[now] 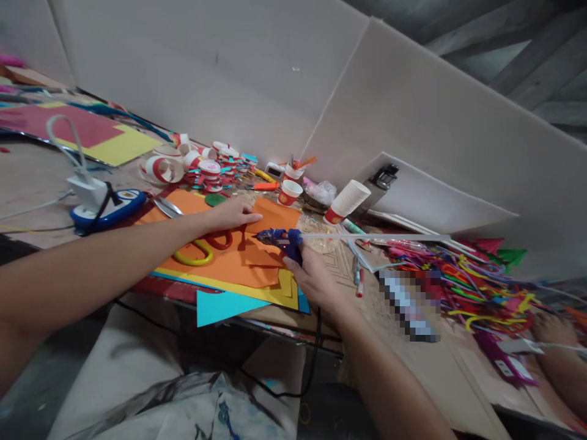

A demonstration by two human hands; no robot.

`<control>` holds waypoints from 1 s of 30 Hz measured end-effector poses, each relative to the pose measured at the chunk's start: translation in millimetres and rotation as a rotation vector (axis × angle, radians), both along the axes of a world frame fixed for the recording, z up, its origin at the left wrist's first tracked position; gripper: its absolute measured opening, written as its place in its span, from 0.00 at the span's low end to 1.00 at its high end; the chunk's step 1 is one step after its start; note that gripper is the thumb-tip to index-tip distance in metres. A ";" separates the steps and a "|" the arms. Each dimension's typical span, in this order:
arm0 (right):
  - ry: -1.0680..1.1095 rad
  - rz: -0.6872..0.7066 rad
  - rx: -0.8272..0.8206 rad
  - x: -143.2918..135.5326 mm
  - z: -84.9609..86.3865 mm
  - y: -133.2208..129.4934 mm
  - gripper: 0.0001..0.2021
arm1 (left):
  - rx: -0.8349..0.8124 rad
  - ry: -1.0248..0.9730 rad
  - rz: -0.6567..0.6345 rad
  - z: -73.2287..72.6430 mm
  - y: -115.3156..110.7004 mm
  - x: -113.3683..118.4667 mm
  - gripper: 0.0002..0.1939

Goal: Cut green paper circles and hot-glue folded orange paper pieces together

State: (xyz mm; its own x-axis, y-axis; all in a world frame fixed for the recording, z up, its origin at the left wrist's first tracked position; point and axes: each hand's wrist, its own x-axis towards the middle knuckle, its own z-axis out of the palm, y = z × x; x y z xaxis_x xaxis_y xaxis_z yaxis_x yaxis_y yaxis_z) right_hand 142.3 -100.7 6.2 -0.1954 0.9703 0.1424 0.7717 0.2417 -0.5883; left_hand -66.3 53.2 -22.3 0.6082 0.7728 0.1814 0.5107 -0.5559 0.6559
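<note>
The right hand (316, 278) is wrapped shut around the grip of a blue glue gun (282, 239), fingers curled tight on the handle, with the nozzle pointing left over the orange paper (229, 263) and a long clear glue stick (376, 236) jutting out of the back toward the right. A black cord (312, 360) drops from the gun over the near edge of the table (36, 177). The left hand (233, 214) lies flat, palm down, on the far part of the same orange sheet, fingers stretched out together and gripping nothing, fingertips pointing right toward the gun's nozzle, close to it but apart. Just near of this hand rest scissors (202, 247) with 1 yellow loop and 1 red loop, lying on the orange sheet. Under the orange sheet show yellow paper (284, 287) and a cyan piece (220, 305) that sticks out over the near table edge. Farther off stand paper cups (290, 192) with red bases and, to the left, a heap of cut cup rings (202, 165). On the right lies a tangle of coloured pipe cleaners (472, 281).
</note>
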 end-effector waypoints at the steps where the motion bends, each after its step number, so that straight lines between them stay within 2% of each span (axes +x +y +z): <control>1: -0.016 -0.003 -0.006 -2.0 0.2 2.1 0.17 | 0.005 0.002 -0.005 0.6 -0.4 -0.1 0.24; 14: -0.153 -0.021 -0.030 -15.6 -8.8 21.7 0.16 | -0.004 0.052 -0.025 9.4 -7.0 -2.3 0.23; 20: -0.189 -0.023 -0.060 -16.3 -2.8 17.4 0.16 | -0.050 0.011 -0.037 6.5 -6.3 -2.8 0.22; 30: -0.174 0.005 -0.101 -11.6 16.7 -2.6 0.12 | -0.050 0.003 -0.028 0.3 -2.6 -3.3 0.23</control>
